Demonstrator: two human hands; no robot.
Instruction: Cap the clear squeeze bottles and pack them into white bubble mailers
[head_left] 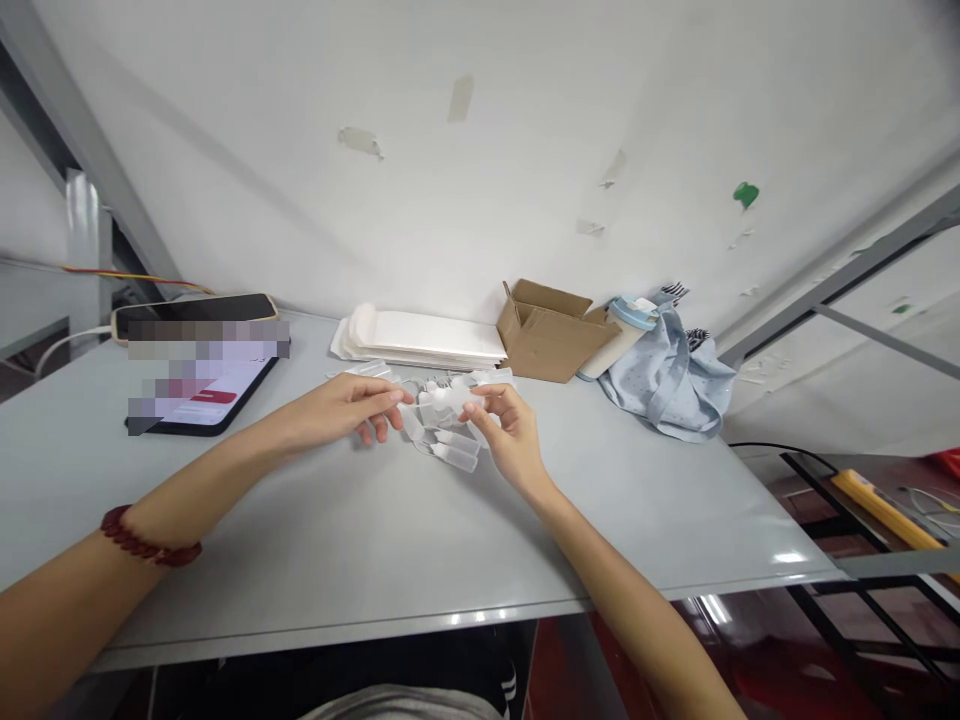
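Observation:
Above a pile of small translucent plastic bottles (457,455), my two hands face each other. My right hand (510,425) is closed, thumb and forefinger pinching one such bottle (445,402) by its wide end. The bottle lies sideways, its narrow end pointing left. At that thin end, thumb and forefinger of my left hand (369,405) are pinched together, the other fingers loosely curled. Exactly what part they grip is too small to tell. Several more bottles lie under and behind the hands, partly hidden by them.
Behind the pile lie stacked white flat boxes (435,335) and an open cardboard box (551,335). A cup with a blue lid (626,325) and a light blue cloth bag (675,380) stand to the right. Two phones, one lit (217,395), the other dark (195,310), lie left.

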